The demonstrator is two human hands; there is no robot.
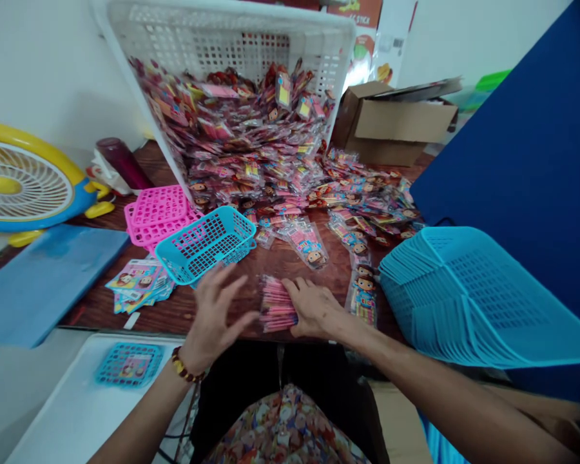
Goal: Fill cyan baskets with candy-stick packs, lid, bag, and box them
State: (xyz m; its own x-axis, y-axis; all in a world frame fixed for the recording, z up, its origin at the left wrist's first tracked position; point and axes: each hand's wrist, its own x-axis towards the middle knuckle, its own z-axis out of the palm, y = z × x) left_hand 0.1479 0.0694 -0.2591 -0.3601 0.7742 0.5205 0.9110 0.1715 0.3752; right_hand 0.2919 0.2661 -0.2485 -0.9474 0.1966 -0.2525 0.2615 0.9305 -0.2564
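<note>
My right hand point(314, 309) is at the table's front edge, its fingers and thumb closed round the right end of a row of pink plastic-wrapped packets point(276, 304). To the left of that row, my left hand point(215, 312) hovers with its fingers spread and nothing in it. Just beyond its fingertips stands a blue plastic basket point(207, 245), with no packets visible inside. A few loose flat packets with a cartoon figure point(307, 245) lie past the row, and more cartoon packets point(363, 293) lie to the right of my right hand.
A large white crate point(343, 71) lies tipped, spilling many packets across the table. Nested blue baskets point(444, 283) stand right, pink baskets point(157, 212) left, near printed cards point(142, 283) and a fan point(24, 180). A cardboard box point(391, 125) sits behind. Lower left, a filled blue basket point(129, 365) rests on a white surface.
</note>
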